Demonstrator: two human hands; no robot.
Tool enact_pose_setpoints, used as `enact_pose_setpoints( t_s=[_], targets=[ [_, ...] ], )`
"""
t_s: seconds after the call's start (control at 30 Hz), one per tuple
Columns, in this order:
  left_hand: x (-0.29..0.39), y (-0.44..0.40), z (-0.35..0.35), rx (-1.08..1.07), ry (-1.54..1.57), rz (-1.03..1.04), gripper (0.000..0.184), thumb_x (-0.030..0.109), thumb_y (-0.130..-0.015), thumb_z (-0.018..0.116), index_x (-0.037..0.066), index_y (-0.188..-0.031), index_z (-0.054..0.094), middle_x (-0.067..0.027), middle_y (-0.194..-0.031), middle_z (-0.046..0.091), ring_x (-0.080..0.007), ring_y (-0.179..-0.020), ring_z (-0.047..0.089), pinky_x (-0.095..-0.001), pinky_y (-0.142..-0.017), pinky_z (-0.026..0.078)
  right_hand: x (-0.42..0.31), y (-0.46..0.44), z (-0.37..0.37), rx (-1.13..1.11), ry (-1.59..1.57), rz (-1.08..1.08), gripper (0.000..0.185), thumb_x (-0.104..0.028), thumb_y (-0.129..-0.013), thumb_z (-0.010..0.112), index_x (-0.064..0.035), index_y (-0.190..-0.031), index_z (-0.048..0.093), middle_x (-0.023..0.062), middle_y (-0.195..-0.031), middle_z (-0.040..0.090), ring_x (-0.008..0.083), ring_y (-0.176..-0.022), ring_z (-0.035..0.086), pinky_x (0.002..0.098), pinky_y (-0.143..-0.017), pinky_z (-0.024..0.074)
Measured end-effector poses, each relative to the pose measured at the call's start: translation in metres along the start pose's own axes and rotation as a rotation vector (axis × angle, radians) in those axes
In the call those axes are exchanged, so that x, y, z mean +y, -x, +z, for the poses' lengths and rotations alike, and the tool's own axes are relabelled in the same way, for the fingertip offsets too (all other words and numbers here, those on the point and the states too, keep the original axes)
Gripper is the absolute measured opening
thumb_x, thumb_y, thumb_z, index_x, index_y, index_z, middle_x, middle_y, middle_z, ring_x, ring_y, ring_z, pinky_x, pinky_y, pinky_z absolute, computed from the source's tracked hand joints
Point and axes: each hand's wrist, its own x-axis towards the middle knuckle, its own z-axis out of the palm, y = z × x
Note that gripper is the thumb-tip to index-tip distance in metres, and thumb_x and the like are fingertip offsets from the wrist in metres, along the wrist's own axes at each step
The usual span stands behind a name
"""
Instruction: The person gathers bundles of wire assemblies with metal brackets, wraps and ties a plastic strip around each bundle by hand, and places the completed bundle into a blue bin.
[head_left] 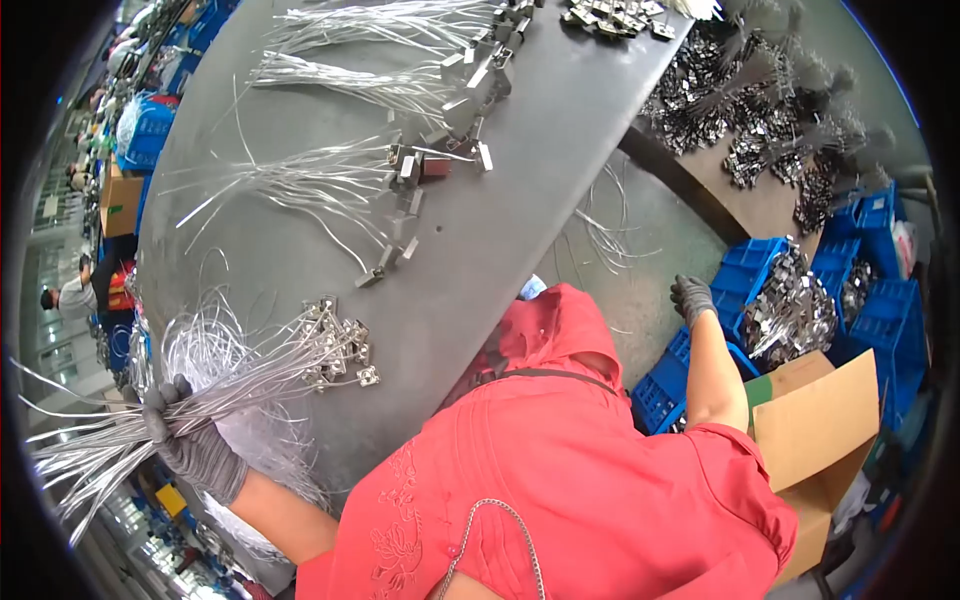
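Observation:
Grey-gloved, my left hand (190, 440) is closed around a bundle of silvery wires (250, 375) at the table's left edge. Small square metal pieces (335, 345) cluster at the bundle's right end, over the grey table, while the loose wire ends fan out to the left past my fingers. My right hand (692, 298), also in a grey glove, hangs beside a blue crate (740, 285), its fingers loosely bent and slightly apart. I see nothing held in it. The crate is near heaped shiny metal parts (790, 310).
More wire bundles (300, 180) with metal blocks lie on the grey table (450, 270). Dark bundles (750, 100) pile on a board at upper right. An open cardboard box (815, 420) stands by my right arm. Loose wires (610, 235) lie below the table edge. Another person (75, 295) is at far left.

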Motion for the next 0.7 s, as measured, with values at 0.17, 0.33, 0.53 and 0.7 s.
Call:
enact_pose_setpoints(
  t_s=[0.17,0.33,0.53,0.7],
  targets=[
    [-0.012,-0.011,0.045,0.147,-0.137,0.210,0.040,0.012,-0.083,0.059,0.001,-0.117,0.041,0.0034,-0.062,0.030,-0.0094,-0.053,0.031,-0.0257,-0.067,0.039,-0.029,0.025,0.012,-0.030,-0.238,-0.215,0.025,-0.030,-0.082,0.059,-0.0110,-0.098,0.056,0.0039,-0.080,0.062,0.0130,-0.058,0.055,0.0244,-0.049,0.0407],
    [-0.012,-0.015,0.025,-0.044,0.028,0.166,0.027,0.011,-0.083,0.059,0.003,-0.104,0.045,0.0041,-0.060,0.026,-0.0057,-0.051,0.026,-0.0230,-0.056,0.029,-0.120,0.113,0.027,0.010,-0.273,-0.551,0.021,-0.023,-0.084,0.059,-0.0085,-0.098,0.061,0.0038,-0.078,0.062,0.0092,-0.059,0.054,0.0192,-0.052,0.0403],
    [-0.015,-0.013,0.025,0.045,0.011,0.228,0.024,0.007,-0.085,0.055,0.003,-0.106,0.044,0.0035,-0.060,0.026,-0.0067,-0.050,0.026,-0.0226,-0.054,0.029,-0.234,0.129,0.064,-0.054,-0.335,-0.963,0.016,-0.013,-0.085,0.059,-0.0036,-0.098,0.062,0.0023,-0.080,0.061,0.0080,-0.064,0.054,0.0206,-0.059,0.0437],
    [-0.011,-0.011,0.015,0.070,-0.031,0.199,0.018,0.008,-0.086,0.055,0.005,-0.101,0.046,0.0040,-0.059,0.026,-0.0061,-0.051,0.026,-0.0216,-0.051,0.027,-0.362,0.069,0.040,0.073,-0.419,-0.907,0.018,-0.013,-0.082,0.062,-0.0039,-0.098,0.062,0.0005,-0.082,0.061,0.0090,-0.073,0.053,0.0225,-0.066,0.0433]
  ],
)
